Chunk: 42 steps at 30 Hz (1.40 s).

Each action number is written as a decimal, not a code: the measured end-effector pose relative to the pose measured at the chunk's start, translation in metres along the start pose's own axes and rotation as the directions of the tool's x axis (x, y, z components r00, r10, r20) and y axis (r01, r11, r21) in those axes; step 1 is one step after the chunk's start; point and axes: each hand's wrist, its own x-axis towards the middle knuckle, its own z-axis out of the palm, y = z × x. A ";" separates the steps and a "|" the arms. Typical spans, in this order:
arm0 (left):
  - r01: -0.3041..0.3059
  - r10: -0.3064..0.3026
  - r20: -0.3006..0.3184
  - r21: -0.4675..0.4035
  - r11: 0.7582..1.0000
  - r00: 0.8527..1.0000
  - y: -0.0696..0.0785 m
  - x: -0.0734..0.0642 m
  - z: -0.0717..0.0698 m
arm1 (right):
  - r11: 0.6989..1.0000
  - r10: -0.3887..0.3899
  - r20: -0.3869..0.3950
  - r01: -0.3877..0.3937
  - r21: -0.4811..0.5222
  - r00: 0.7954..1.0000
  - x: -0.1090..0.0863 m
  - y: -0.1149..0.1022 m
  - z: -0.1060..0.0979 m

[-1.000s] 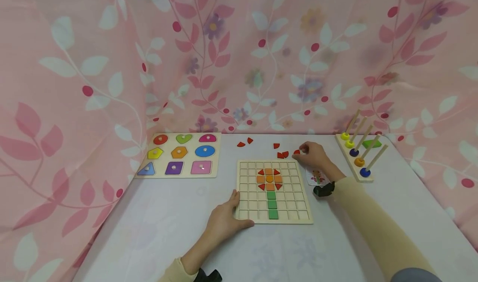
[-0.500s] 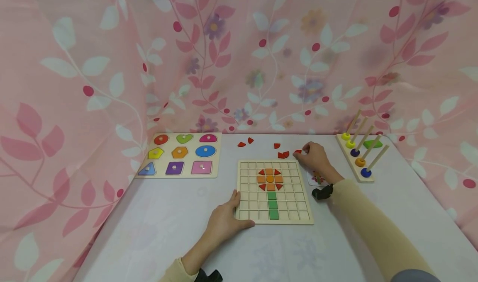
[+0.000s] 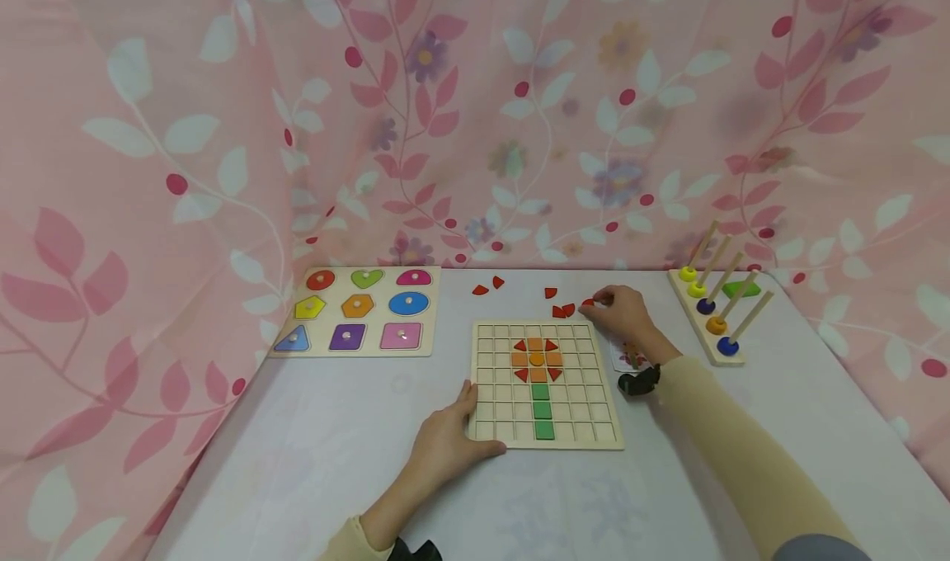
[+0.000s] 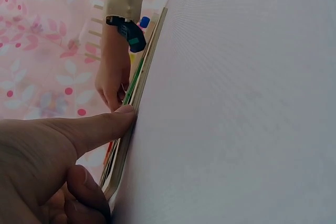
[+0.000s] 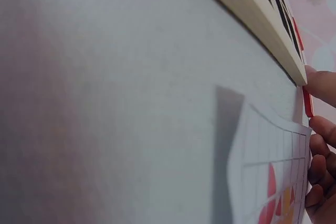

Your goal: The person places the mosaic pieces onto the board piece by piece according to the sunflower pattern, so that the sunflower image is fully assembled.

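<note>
A pale wooden grid board [image 3: 497, 396] lies before me, set with an orange flower, red petal pieces [image 3: 554, 374] around it and a green stem [image 3: 541, 410]. My left hand [image 3: 441, 441] holds the board's near left corner, thumb along the front edge and the other fingers at the left side. Just past the far right corner, my right hand [image 3: 622, 312] pinches a small red piece [image 5: 307, 103] between thumb and forefinger, low over the table. Under that wrist lies a partly hidden picture card [image 5: 273, 156] showing a grid pattern.
Several loose red pieces [image 3: 551, 293] are scattered behind the board. A shape puzzle [image 3: 371, 342] with knobbed pieces sits at the left. To the right stands a peg rack [image 3: 698, 318] with upright sticks and coloured beads, a green piece [image 3: 740, 289] beside it.
The right hand stays at the red piece near the board's far right corner, with only slight shifts of its fingers. The left hand keeps its place on the board.
</note>
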 end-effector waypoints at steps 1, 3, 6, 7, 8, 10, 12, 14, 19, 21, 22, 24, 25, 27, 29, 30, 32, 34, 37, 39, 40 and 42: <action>0.000 0.000 0.000 -0.002 1.000 1.000 0.000 0.000 0.000 | 1.000 0.006 0.001 -0.006 0.006 1.000 0.001 0.000 0.000; 0.000 0.000 0.004 -0.004 1.000 1.000 0.001 -0.001 0.000 | 0.999 0.031 0.001 -0.031 0.013 1.000 0.002 0.001 0.002; 0.002 -0.002 0.009 -0.011 1.000 1.000 0.001 -0.002 0.001 | 0.998 0.063 0.001 -0.063 0.012 0.998 0.004 0.003 0.004; 0.002 -0.001 0.010 -0.011 1.000 1.000 0.001 -0.002 0.001 | 0.997 0.070 0.001 -0.070 0.012 0.998 0.004 0.004 0.005; 0.001 -0.001 0.010 -0.012 1.000 1.000 0.001 -0.003 0.002 | 0.997 0.073 -0.002 -0.073 0.010 0.997 0.004 0.004 0.005; -0.001 0.001 0.009 -0.012 1.000 1.000 0.001 -0.003 0.002 | 0.997 0.074 -0.006 -0.073 0.011 0.997 0.004 0.005 0.006; -0.001 0.001 0.009 -0.014 1.000 1.000 0.001 -0.004 0.002 | 0.998 0.068 -0.014 -0.068 0.013 0.998 0.003 0.005 0.005; -0.002 0.002 0.010 -0.013 1.000 1.000 0.001 -0.004 0.002 | 0.999 0.043 -0.032 -0.042 0.015 0.999 0.001 0.005 0.004; -0.002 0.002 0.010 -0.010 1.000 1.000 0.000 -0.003 0.001 | 0.996 -0.084 -0.095 0.087 0.021 0.992 -0.007 -0.010 -0.004; -0.006 0.006 0.005 -0.009 1.000 1.000 -0.001 -0.002 0.000 | 0.991 -0.124 -0.121 0.129 0.038 0.985 -0.016 -0.022 -0.006; -0.009 0.009 0.002 -0.011 1.000 1.000 -0.001 -0.002 0.000 | 0.988 -0.138 -0.134 0.145 0.049 0.981 -0.023 -0.029 -0.006; -0.013 0.013 -0.003 -0.008 1.000 1.000 -0.001 -0.001 0.000 | 0.985 -0.144 -0.153 0.157 0.074 0.978 -0.042 -0.041 -0.004; -0.015 0.015 -0.005 -0.006 1.000 1.000 -0.001 -0.001 0.001 | 0.984 -0.140 -0.157 0.155 0.087 0.978 -0.052 -0.046 -0.002; -0.018 0.018 -0.004 0.000 1.000 1.000 0.000 -0.001 0.001 | 0.983 -0.131 -0.150 0.148 0.106 0.980 -0.075 -0.053 0.004; -0.020 0.020 0.000 0.009 1.000 1.000 -0.001 -0.001 0.002 | 0.982 -0.127 -0.125 0.142 0.124 0.984 -0.097 -0.056 0.011; -0.020 0.020 0.001 0.016 1.000 1.000 -0.001 -0.001 0.001 | 0.981 -0.128 -0.106 0.141 0.131 0.986 -0.107 -0.058 0.015; -0.018 0.017 0.001 0.022 1.000 1.000 -0.001 -0.001 0.001 | 0.980 -0.143 -0.066 0.151 0.130 0.988 -0.123 -0.059 0.022; -0.024 0.024 -0.003 0.029 0.999 1.000 -0.002 -0.001 0.000 | 0.979 -0.153 -0.025 0.155 0.134 0.988 -0.134 -0.059 0.028; -0.017 0.018 -0.005 0.024 1.000 1.000 -0.002 -0.001 0.000 | 0.982 -0.130 0.020 0.126 0.138 0.991 -0.145 -0.057 0.035; -0.019 0.019 -0.003 0.021 1.000 1.000 -0.002 0.000 0.000 | 0.983 -0.106 0.037 0.099 0.157 0.994 -0.148 -0.055 0.038; -0.016 0.016 -0.002 0.018 1.000 1.000 -0.002 0.000 0.000 | 0.982 -0.098 0.040 0.090 0.166 0.994 -0.149 -0.054 0.039; -0.014 0.014 0.002 0.014 1.000 1.000 -0.002 0.000 0.000 | 0.980 -0.099 0.033 0.092 0.175 0.995 -0.150 -0.052 0.041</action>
